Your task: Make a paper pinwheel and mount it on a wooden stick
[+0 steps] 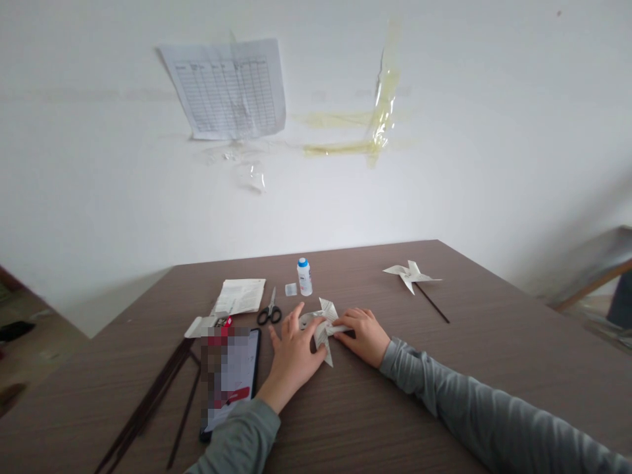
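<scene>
A pinwheel folded from printed paper [322, 337] lies on the brown table between my hands. My left hand [292, 355] reaches over its left side, with the index finger pressing near the centre and the thumb at the lower blade. The other left fingers are spread. From the right, my right hand [368, 334] pinches the right-hand blade between thumb and fingers. Parts of the folds are hidden under my fingertips. Black-handled scissors [269, 316] rest just beyond my left hand, and a white bottle with a blue cap [305, 278] stands upright behind the pinwheel.
Another paper pinwheel [413, 276] on a dark stick lies at the right. Left of my hands are a phone [236, 382], several dark sticks [148, 401], a stack of paper [241, 296] and a small clear piece [291, 289]. A wall with a taped sheet [227, 89] rises behind the table.
</scene>
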The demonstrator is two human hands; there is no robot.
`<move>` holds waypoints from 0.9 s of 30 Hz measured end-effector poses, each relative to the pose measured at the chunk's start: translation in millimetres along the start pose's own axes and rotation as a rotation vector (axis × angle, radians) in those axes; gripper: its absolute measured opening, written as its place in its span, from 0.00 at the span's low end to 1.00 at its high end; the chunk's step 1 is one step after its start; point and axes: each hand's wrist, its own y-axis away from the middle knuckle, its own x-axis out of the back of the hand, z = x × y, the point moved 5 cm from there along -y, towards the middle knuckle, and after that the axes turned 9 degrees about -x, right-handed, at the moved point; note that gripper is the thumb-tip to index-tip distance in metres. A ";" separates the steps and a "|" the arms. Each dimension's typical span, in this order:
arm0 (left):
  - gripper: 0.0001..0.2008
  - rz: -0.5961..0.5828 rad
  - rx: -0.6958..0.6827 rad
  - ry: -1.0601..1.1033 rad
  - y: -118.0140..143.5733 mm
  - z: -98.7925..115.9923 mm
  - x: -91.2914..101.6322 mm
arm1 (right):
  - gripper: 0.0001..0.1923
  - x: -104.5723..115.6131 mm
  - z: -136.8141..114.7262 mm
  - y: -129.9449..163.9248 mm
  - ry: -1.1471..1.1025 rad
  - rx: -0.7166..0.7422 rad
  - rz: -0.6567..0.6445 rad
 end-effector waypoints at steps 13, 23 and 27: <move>0.26 -0.084 0.006 -0.039 -1.4 2.4 3.6 | 0.11 -5.1 5.1 -0.8 -0.011 0.033 0.011; 0.25 -0.096 -0.004 -0.029 -2.4 -0.4 1.3 | 0.11 -5.0 5.0 -0.5 -0.006 0.028 0.013; 0.31 -0.070 0.001 -0.017 -2.3 -1.6 0.4 | 0.11 -5.6 6.1 -0.1 -0.013 0.023 0.016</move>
